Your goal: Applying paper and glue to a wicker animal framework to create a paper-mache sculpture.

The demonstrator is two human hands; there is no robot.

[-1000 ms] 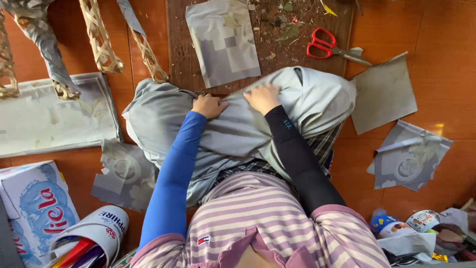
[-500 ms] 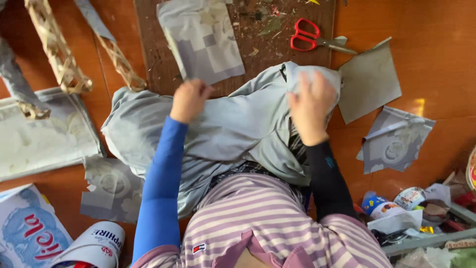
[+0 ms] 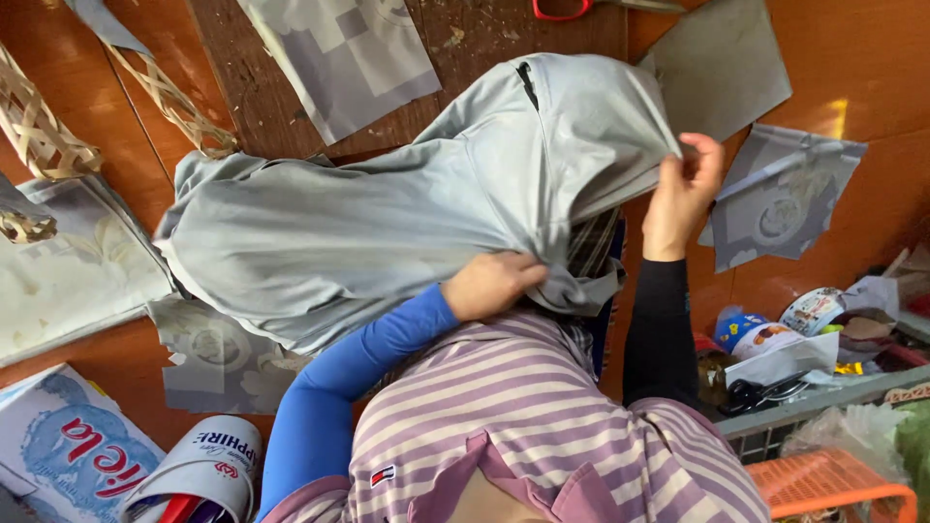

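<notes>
Centre of the frame: a grey garment (image 3: 387, 223), soft and hooded by the look of it, lifted off the orange-brown table (image 3: 872, 87) and bunched between two hands. The left hand (image 3: 494, 284), on a blue sleeve (image 3: 358, 378), sits low in the middle, fingers curled shut on a gathered wad of the fabric near its lower edge. The right hand (image 3: 681, 194), on a black sleeve (image 3: 659, 329), is up at right of centre, thumb and fingers pinching the cloth's right rim and pulling it taut. The rest of the garment trails off to the left and lies on the table.

How far along? The cloth is gathered and held up, but it is neither laid flat nor folded; creases run all through it, and a striped lining or second cloth (image 3: 591, 247) peeks out under the right side. So I judge this as mid-handling, with the sorting out of the fabric yet to be done.

Around it: grey patterned paper sheets (image 3: 339, 58) at upper centre, another cut sheet (image 3: 775, 199) at right, red scissor handles (image 3: 560, 8) on the top edge, woven bamboo strips (image 3: 39, 131) upper left, a paper cup (image 3: 199, 465) lower left, an orange basket (image 3: 833, 484) lower right.
</notes>
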